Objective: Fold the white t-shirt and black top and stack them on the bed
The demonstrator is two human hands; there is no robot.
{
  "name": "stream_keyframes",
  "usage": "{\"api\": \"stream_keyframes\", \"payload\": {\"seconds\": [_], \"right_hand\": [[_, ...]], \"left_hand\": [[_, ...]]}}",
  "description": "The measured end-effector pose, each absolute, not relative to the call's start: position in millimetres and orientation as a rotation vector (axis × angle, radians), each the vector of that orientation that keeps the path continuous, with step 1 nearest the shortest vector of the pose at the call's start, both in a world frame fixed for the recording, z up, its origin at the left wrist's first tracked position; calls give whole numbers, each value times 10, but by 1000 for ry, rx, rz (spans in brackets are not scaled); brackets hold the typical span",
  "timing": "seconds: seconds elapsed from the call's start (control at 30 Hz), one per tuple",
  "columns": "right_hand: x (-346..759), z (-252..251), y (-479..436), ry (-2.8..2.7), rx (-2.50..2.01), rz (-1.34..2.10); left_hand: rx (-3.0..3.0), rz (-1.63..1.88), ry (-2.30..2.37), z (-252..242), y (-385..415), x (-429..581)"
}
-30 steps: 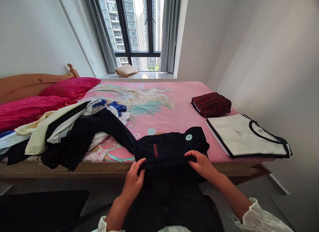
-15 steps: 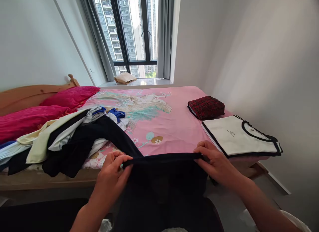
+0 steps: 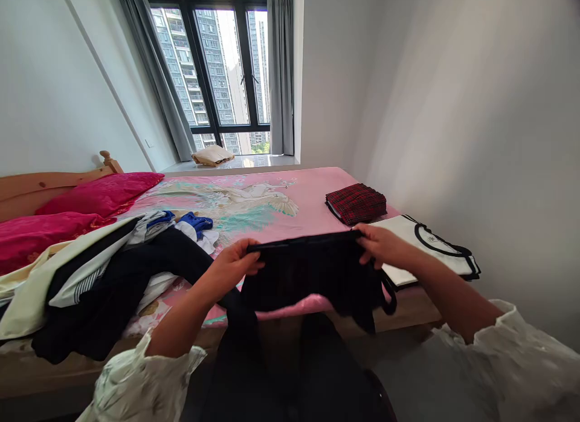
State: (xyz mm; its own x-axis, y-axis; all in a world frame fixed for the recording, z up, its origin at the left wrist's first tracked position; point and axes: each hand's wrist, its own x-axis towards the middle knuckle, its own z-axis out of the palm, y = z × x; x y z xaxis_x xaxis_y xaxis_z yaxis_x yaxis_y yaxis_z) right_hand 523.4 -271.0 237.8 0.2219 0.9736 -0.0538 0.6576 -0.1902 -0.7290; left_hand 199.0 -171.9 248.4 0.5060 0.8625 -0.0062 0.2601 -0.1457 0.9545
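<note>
A black garment hangs stretched between my two hands over the near edge of the bed; its exact kind is hard to make out. My left hand pinches the left end of its straight top edge. At the opposite end of that edge, my right hand is closed on the cloth. The lower part hangs loose, and a dark loop dangles at its right side. Just beyond my right hand lie a folded white shirt with black trim and a folded red plaid garment.
A heap of mixed clothes covers the bed's left near side and overhangs its edge. Red pillows lie by the wooden headboard. The pink bedsheet spans the bed, and a folded beige cloth rests on the windowsill.
Both hands have risen and moved forward over the bed edge, lifting the black garment's top edge. Its lower part now hangs free. The view has shifted slightly.
</note>
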Motion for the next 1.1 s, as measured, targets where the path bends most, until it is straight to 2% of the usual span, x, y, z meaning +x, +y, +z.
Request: {"api": "stream_keyframes", "payload": {"seconds": [0.1,0.2,0.27,0.47,0.57,0.67,0.77,0.93,1.1], "right_hand": [[5457,2619,-2523,-1510,-1779,370],[5527,2501,-2384,-1603,-1660,52],[5505,2093,-2295,-1639,-1590,-23],[5290,212,-2276,-1725,-1653,82],[5210,-302,-2378,-1693,-1638,-48],[5190,-434,-2419,-1647,-1620,-134],[5193,-439,-2403,-1610,-1607,-165],[5187,-481,-2383,-1557,-1603,-158],[5187,-510,-2378,-1528,-1609,-133]], "left_hand": [[1993,1016,852,2594,-1452,2223],[2123,1097,776,2388,-1235,2286],[2137,1047,775,2022,-1141,2243],[2065,782,940,615,-1326,1921],[2032,783,955,283,-1493,1807],[1592,870,1138,237,-1453,1800],[1154,779,1314,298,-1245,1859],[981,586,1215,434,-996,1974],[890,559,1185,514,-928,2147]]}}
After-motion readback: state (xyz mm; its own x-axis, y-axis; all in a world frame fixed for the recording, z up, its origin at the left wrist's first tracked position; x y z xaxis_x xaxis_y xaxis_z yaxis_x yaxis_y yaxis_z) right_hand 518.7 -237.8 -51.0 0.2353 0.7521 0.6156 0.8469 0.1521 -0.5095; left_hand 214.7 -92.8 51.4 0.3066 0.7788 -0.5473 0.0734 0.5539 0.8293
